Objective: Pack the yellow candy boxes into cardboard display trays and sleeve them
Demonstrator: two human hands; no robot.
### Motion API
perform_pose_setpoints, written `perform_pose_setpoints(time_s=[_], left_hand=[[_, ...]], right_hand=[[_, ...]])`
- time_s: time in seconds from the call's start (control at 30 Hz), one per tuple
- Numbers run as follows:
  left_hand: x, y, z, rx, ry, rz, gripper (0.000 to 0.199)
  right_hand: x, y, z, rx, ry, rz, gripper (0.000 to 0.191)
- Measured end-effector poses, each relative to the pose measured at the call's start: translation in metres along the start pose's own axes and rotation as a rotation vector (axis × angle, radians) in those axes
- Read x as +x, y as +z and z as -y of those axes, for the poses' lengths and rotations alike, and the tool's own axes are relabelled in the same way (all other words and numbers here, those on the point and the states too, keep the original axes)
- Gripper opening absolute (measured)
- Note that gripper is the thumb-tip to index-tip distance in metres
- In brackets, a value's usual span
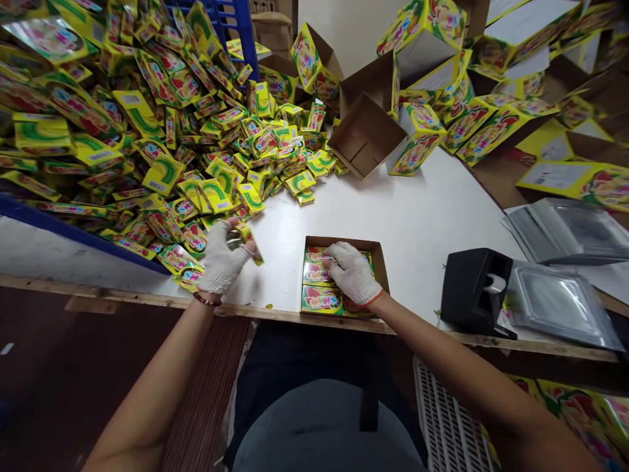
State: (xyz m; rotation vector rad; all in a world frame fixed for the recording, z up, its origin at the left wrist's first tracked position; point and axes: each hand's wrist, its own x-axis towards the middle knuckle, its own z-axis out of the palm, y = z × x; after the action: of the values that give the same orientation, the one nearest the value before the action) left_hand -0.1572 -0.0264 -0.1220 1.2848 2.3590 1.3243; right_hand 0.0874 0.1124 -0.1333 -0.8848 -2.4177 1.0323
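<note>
My left hand [223, 257], in a white knit glove, pinches a small yellow-green candy box [250, 244] between thumb and fingers at the edge of the heap. My gloved right hand [350, 267] rests over an open cardboard carton [382, 262] at the table's front edge. Inside it lie several small boxes printed "TWINS" [322, 298], flat and side by side. The right fingertips touch the boxes in the left and middle part; whether they grip one is hidden. A large heap of loose candy boxes [211, 151] spreads beyond my left hand.
Open display cartons [368, 134] lie tumbled at the back and right. A black tape dispenser [474, 292] stands right of the carton, beside clear plastic trays [560, 305]. A blue crate edge [83, 233] borders the heap. The white table [280, 229] has a wooden front edge.
</note>
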Motion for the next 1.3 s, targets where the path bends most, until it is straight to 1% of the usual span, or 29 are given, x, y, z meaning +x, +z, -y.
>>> perform_pose_setpoints(time_s=[0.03, 0.07, 0.1, 0.13, 0.17, 0.2, 0.23, 0.27, 0.33, 0.37, 0.4, 0.47, 0.57, 0.6, 0.63, 0.7, 0.73, 0.77, 0.83, 0.9, 0.97, 1.03, 1.1, 1.17, 1.23, 1.3], left_hand=[[-0.006, 0.009, -0.015, -0.197, 0.021, 0.038, 0.060], [-0.012, 0.019, -0.029, -0.424, 0.046, 0.075, 0.061], [-0.018, 0.028, -0.043, -0.603, 0.083, 0.111, 0.061], [-0.023, 0.038, -0.055, -0.733, 0.126, 0.145, 0.059], [-0.028, 0.046, -0.064, -0.794, 0.168, 0.171, 0.056], [-0.031, 0.053, -0.071, -0.799, 0.205, 0.186, 0.053], [-0.033, 0.057, -0.073, -0.749, 0.236, 0.189, 0.052], [-0.034, 0.059, -0.072, -0.649, 0.260, 0.181, 0.052], [-0.033, 0.056, -0.058, -0.350, 0.298, 0.149, 0.056], [-0.031, 0.051, -0.048, -0.186, 0.314, 0.135, 0.056], [-0.029, 0.043, -0.035, -0.035, 0.326, 0.132, 0.054], [-0.023, 0.021, -0.006, 0.212, 0.334, 0.150, 0.045], [-0.017, -0.027, 0.038, 0.518, 0.327, 0.210, 0.044], [-0.017, -0.044, 0.050, 0.610, 0.333, 0.266, 0.045], [-0.017, -0.061, 0.060, 0.654, 0.333, 0.302, 0.046], [-0.021, -0.088, 0.075, 0.742, 0.341, 0.382, 0.047], [-0.023, -0.097, 0.079, 0.765, 0.339, 0.407, 0.046], [-0.025, -0.103, 0.081, 0.786, 0.334, 0.426, 0.044], [-0.027, -0.106, 0.082, 0.823, 0.313, 0.456, 0.041], [-0.025, -0.101, 0.078, 0.884, 0.289, 0.499, 0.038], [-0.023, -0.089, 0.070, 0.930, 0.255, 0.536, 0.036], [-0.022, -0.074, 0.058, 0.873, 0.219, 0.536, 0.036], [-0.026, -0.058, 0.041, 0.722, 0.200, 0.480, 0.036], [-0.034, -0.040, 0.021, 0.529, 0.207, 0.373, 0.043], [-0.042, -0.022, -0.002, 0.352, 0.230, 0.258, 0.053], [-0.050, -0.002, -0.025, 0.214, 0.265, 0.180, 0.059]], right_hand=[[0.002, 0.001, 0.007, 0.194, 0.031, -0.018, 0.021], [0.004, 0.002, 0.014, 0.409, 0.085, -0.006, 0.024], [0.006, 0.002, 0.020, 0.620, 0.148, 0.036, 0.029], [0.009, 0.001, 0.025, 0.801, 0.205, 0.093, 0.036], [0.012, -0.002, 0.027, 0.932, 0.245, 0.140, 0.041], [0.015, -0.005, 0.027, 0.997, 0.267, 0.147, 0.044], [0.017, -0.010, 0.025, 0.989, 0.272, 0.113, 0.046], [0.020, -0.014, 0.020, 0.918, 0.271, 0.041, 0.045], [0.022, -0.021, 0.006, 0.662, 0.265, -0.141, 0.036], [0.023, -0.022, -0.001, 0.523, 0.264, -0.202, 0.031], [0.022, -0.020, -0.009, 0.401, 0.262, -0.229, 0.027], [0.020, -0.012, -0.019, 0.242, 0.229, -0.209, 0.023], [0.017, 0.004, -0.026, 0.132, 0.112, -0.148, 0.024], [0.017, 0.008, -0.026, 0.092, 0.072, -0.140, 0.025], [0.017, 0.010, -0.026, 0.042, 0.043, -0.134, 0.025], [0.018, 0.011, -0.025, -0.082, 0.018, -0.111, 0.026], [0.017, 0.011, -0.024, -0.140, 0.020, -0.099, 0.028], [0.017, 0.010, -0.023, -0.190, 0.028, -0.087, 0.031], [0.014, 0.010, -0.020, -0.274, 0.050, -0.069, 0.038], [0.010, 0.010, -0.015, -0.364, 0.060, -0.048, 0.045], [0.004, 0.012, -0.010, -0.476, 0.042, 0.002, 0.050], [0.000, 0.013, -0.006, -0.584, 0.007, 0.069, 0.050], [-0.003, 0.014, -0.006, -0.648, -0.018, 0.127, 0.048], [-0.004, 0.013, -0.008, -0.652, -0.031, 0.152, 0.045], [-0.004, 0.011, -0.013, -0.590, -0.054, 0.157, 0.041], [-0.004, 0.007, -0.016, -0.430, -0.082, 0.118, 0.037]])
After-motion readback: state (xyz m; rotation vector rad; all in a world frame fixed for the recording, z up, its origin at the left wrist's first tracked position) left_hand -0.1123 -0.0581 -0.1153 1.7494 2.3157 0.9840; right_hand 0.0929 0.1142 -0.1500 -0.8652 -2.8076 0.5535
